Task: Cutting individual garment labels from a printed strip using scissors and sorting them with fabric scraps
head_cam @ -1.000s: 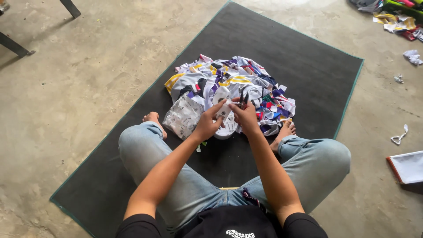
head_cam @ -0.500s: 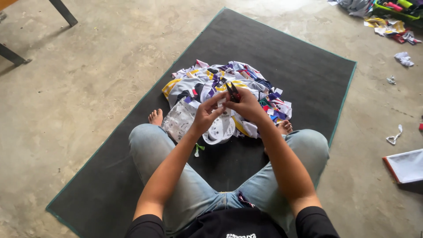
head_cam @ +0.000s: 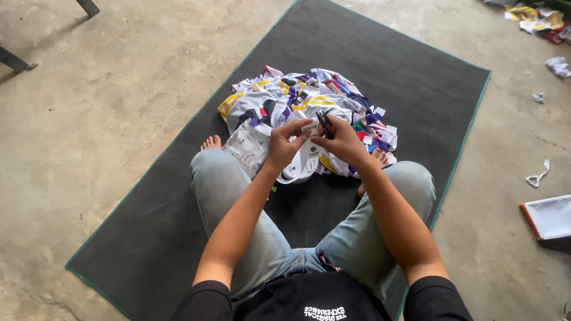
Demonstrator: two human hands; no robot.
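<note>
I sit cross-legged on a dark mat [head_cam: 386,71] with a heap of white, purple and yellow garments [head_cam: 297,104] in front of my knees. My left hand [head_cam: 284,144] pinches a small white tag on a white garment piece [head_cam: 303,163] lifted off the heap. My right hand [head_cam: 340,141] grips a small dark cutting tool [head_cam: 325,123], its tip at the tag between both hands. The hands touch each other just above the near edge of the heap.
Bare concrete floor surrounds the mat. A white board with a red edge [head_cam: 550,217] lies at the right, with cloth scraps [head_cam: 538,175] near it. More coloured scraps [head_cam: 538,18] lie at the top right. Dark furniture legs [head_cam: 15,59] stand top left.
Both hands stay together on the white piece and have lifted it slightly off the heap. The camera view shifted a little; the tool tip now shows above my right hand.
</note>
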